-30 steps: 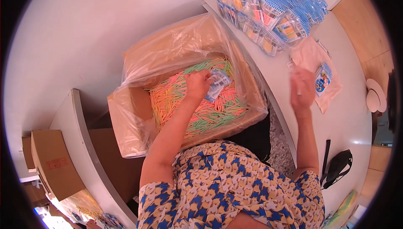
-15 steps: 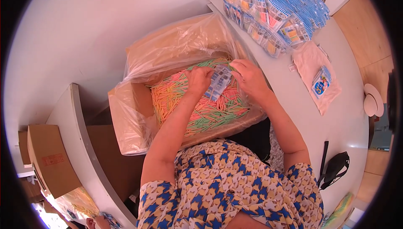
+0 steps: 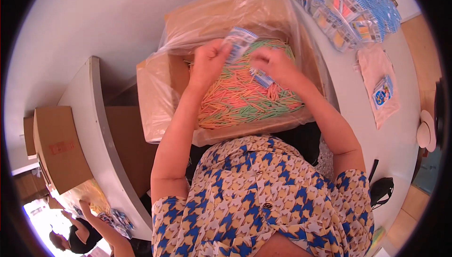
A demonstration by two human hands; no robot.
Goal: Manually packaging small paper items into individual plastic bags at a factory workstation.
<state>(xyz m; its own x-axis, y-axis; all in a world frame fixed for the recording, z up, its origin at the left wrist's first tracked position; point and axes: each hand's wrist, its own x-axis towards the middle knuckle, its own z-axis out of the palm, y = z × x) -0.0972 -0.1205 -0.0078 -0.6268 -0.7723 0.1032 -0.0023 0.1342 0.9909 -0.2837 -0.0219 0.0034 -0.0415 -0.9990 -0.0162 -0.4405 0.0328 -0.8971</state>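
The left hand holds a small clear packet with a blue-and-white top, its fingers pressed together on the packet's lower end, above the far left part of the box. The box is cardboard, lined with a clear plastic bag, and is full of thin sticks in orange, green and yellow. The right hand hovers just right of the packet, low over the sticks, fingers curled; something small and blue-striped shows beneath it, but I cannot tell whether the fingers pinch it.

The packet is held only by one end, so it could tilt and spill back into the box if the grip loosens. The loose sticks lie heaped near the rim on the near side, and a sweeping hand could push some over onto the person's lap. The bag's slack folds might also catch a finger.

Compared with half a second ago, the left hand has lifted the packet higher and farther, and the right hand has drawn slightly apart from it. A second ago the right hand was over the white counter to the right, near the flat bag lying there.
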